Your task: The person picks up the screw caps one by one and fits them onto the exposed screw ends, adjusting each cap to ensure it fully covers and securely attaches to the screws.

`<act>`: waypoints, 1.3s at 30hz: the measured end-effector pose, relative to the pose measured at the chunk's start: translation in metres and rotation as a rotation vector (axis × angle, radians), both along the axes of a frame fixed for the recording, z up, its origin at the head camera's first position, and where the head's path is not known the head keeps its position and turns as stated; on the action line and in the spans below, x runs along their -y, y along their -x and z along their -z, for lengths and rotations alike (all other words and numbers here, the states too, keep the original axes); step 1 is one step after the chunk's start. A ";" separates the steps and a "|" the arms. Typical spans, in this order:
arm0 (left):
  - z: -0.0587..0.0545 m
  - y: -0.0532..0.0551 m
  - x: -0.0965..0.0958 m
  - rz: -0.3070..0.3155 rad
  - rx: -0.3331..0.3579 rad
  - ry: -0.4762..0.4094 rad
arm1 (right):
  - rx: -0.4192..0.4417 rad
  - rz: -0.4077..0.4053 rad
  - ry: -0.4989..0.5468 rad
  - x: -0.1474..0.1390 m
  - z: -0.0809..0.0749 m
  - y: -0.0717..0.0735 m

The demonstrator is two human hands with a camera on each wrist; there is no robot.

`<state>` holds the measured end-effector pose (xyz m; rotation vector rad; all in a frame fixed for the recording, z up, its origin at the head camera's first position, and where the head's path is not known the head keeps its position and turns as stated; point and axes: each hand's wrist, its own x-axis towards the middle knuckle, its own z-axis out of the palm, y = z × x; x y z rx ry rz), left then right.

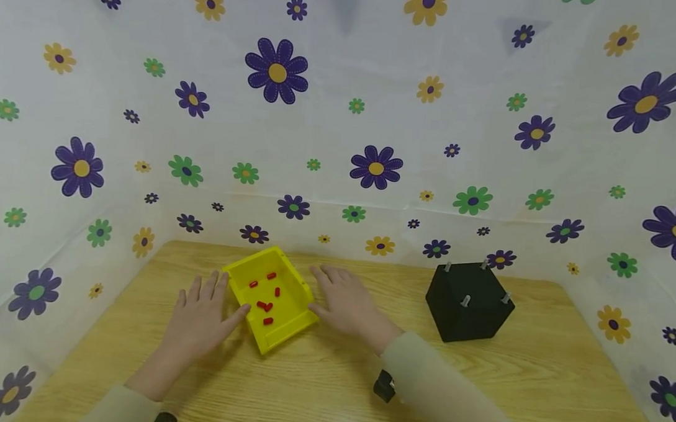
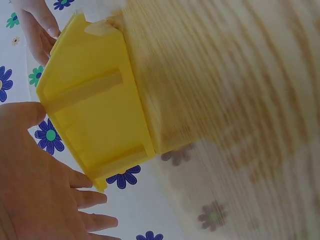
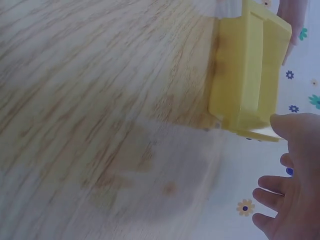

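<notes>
A yellow plastic bin (image 1: 289, 332) stands at an angle on the wooden table, with several small red cylinders (image 1: 268, 321) scattered on its floor. My left hand (image 1: 200, 321) is at the bin's left side, fingers spread and straight, thumb over the rim. In the left wrist view its thumb and index fingertips meet the upper edge of the yellow bin (image 2: 100, 65). On the opposite side, my right hand (image 1: 346, 301) has its fingers extended, and its thumb tip is right at the bin's front right corner. The red cylinders are hidden in both wrist views.
A black box (image 1: 463, 308) with several small pale pegs on its top stands to the right, beyond my right forearm. Wood-grain table (image 1: 320, 390) extends in front of the bin. A white flower-patterned sheet (image 1: 341, 130) encloses the back and both sides.
</notes>
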<state>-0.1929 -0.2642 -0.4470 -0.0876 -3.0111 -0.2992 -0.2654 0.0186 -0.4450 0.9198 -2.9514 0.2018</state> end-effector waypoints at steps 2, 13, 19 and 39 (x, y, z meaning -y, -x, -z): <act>-0.002 0.000 -0.001 0.004 0.004 -0.002 | -0.008 -0.005 -0.012 0.003 -0.001 0.001; -0.007 0.003 -0.003 -0.006 0.012 0.023 | -0.032 -0.052 -0.040 0.012 0.001 0.001; -0.008 0.003 -0.007 -0.016 0.024 0.042 | -0.014 -0.045 -0.026 0.010 0.000 0.003; -0.007 0.009 -0.011 0.074 0.011 0.003 | -0.014 -0.053 0.032 -0.006 -0.004 -0.007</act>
